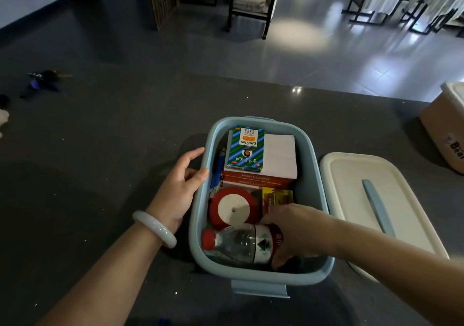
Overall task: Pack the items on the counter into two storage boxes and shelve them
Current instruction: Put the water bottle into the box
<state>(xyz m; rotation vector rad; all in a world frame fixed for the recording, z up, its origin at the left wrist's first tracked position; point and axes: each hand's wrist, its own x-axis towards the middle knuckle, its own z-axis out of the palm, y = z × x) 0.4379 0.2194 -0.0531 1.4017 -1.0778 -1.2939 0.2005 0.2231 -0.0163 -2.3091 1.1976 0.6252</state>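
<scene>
"Golden" on blue-green striped carton (pixel 246 149) at far end of blue storage box (pixel 313 154), Chinese characters on same carton illegible, inverted lettering on orange boxes (pixel 256 178) unresolved, partial "Bea" on cardboard box (pixel 442 134) far right, water bottle (pixel 241 244) label print illegible

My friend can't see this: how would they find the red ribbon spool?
Start at the open light-blue storage box on the dark counter. Inside, the red ribbon spool lies flat just beyond the clear bottle. It is the only round disc, red-rimmed with a white centre.
</scene>
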